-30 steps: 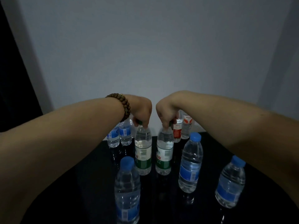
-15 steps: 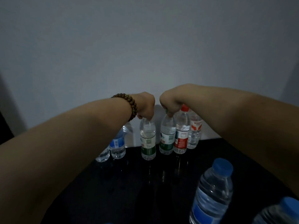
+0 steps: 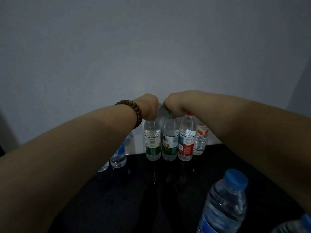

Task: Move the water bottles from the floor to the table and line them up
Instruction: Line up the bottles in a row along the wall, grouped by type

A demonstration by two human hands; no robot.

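Water bottles [image 3: 170,153], left of the fingers first: what stands there?

— Blue-label bottle [image 3: 118,155], upright on the black table [image 3: 134,195] near its far edge. Just left of it another bottle [image 3: 103,167], mostly hidden by the left forearm. Bead bracelet [image 3: 135,113] on that wrist.

— Under the fingers?

— Left hand [image 3: 148,106] curled down over the top of the first green-label bottle [image 3: 152,143]; fingers closed round its neck, cap hidden. Right hand [image 3: 175,105] likewise on the second green-label bottle [image 3: 170,143]; fingers pinch its green cap [image 3: 170,112], a sliver showing. Both bottles upright at the table's far edge, side by side; touching or a hair apart, cannot tell. Knuckles of the two hands almost meet.

— Right of the fingers?

— Red-label bottle [image 3: 186,142] just beside the second green one, its red cap by the right wrist. Then a white-and-red bottle [image 3: 201,138], set slightly behind. Grey wall [image 3: 151,47] behind the row.

— Nearer than the fingers?

— Blue-capped bottle [image 3: 224,204], well apart from the row, low right. One more bottle [image 3: 299,225], cut off at the corner.
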